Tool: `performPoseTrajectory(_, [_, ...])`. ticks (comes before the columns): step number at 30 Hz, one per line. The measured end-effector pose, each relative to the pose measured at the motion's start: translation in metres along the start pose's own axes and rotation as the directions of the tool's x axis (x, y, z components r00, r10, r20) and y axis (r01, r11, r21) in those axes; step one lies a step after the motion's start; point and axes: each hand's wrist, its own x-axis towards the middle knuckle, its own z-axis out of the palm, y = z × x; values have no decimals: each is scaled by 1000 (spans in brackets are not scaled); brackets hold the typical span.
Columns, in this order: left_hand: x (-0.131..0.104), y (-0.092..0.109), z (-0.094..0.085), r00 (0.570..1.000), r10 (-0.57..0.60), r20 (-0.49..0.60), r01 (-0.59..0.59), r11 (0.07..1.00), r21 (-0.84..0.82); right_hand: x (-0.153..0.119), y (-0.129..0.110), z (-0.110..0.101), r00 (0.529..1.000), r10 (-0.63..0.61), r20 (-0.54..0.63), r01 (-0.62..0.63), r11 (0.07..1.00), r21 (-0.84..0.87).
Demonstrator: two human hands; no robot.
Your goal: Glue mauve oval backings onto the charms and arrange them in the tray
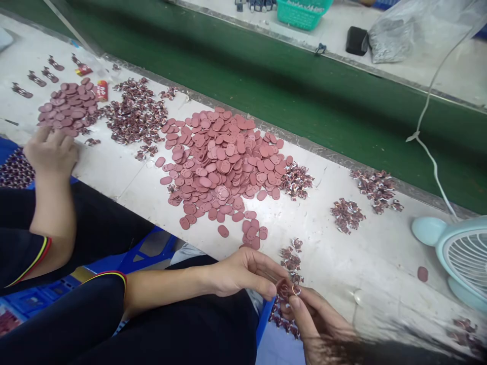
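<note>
My left hand (243, 274) is closed, with thumb and fingers pinching a small reddish-brown piece (282, 288) above the table's near edge. My right hand (319, 317) meets it from the right, closed on a small ring (296, 290) at that same piece. Fingers cover much of the piece, so its exact shape is hidden. Just beyond my fingers lies a short line of small brown parts (291, 259) with light metal bits. Below my hands, a blue tray (265, 319) holds rows of similar parts. A big pile of reddish oval discs (224, 157) lies past my left hand.
A co-worker's hand (53, 152) is at a smaller disc pile (68, 109) on the left. Brown parts are heaped (133, 111) between the piles, with more clusters (375, 187) at right. A light-blue fan (462, 258) stands at right, its white cord (431, 157) rising behind.
</note>
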Motion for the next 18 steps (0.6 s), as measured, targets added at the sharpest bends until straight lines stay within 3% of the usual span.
performPoseTrajectory(5, [2, 2, 3, 1000, 17, 0, -17, 1000, 6, 1, 0, -4, 996, 81, -33, -83, 995, -53])
performPoseTrajectory(9, [3, 2, 10, 992, 68, -103, -62, 997, 55, 1, -2, -1, 998, 48, -48, -52, 995, -80])
performPoseTrajectory(18, [-3, 1, 22, 966, 141, -219, -95, 974, 205, 2, -11, 6, 987, 152, -43, -150, 988, 42])
